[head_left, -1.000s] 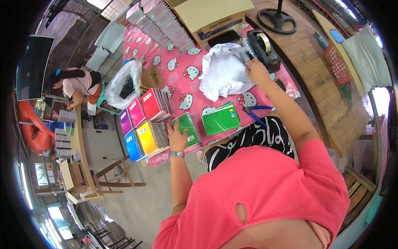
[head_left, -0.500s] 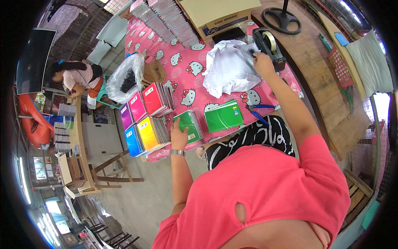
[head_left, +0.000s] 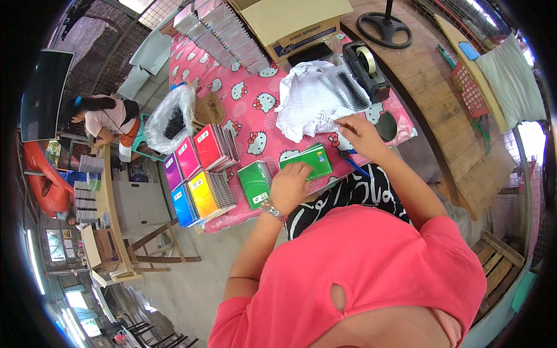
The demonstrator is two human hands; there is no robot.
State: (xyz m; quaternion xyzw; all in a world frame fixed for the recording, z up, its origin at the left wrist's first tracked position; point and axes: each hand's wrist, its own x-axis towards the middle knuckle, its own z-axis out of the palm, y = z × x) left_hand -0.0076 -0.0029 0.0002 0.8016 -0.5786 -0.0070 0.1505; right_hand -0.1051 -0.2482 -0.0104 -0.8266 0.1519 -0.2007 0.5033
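My left hand (head_left: pixel 291 184) lies over a small stack of loose green notebook covers and sheets (head_left: pixel 315 160), fingers stretched on its near left part. To its left is a green spiral notebook (head_left: pixel 254 184), untouched. My right hand (head_left: pixel 361 137) is above the right end of the stack, its fingertips closed on what looks like a thin spiral binding coil (head_left: pixel 325 118). Beyond it, several dark binding coils (head_left: pixel 343 90) rest on crumpled white lined paper (head_left: pixel 299 98). Blue-handled pliers (head_left: pixel 357 167) lie at the table's near edge, partly hidden under my right forearm.
Piles of purple, pink, red, blue and yellow spiral notebooks (head_left: pixel 212 194) stand at the left. Behind them is a plastic bag (head_left: pixel 168 119) of dark coils. A cardboard box (head_left: pixel 301 35), notebook stacks (head_left: pixel 223 35) and a tape dispenser (head_left: pixel 365 69) line the far side. A person (head_left: pixel 107 119) works at another table.
My left hand has left the green spiral notebook and moved right onto the loose green stack. My right hand has come back from the coils on the paper toward me, apparently with one coil.
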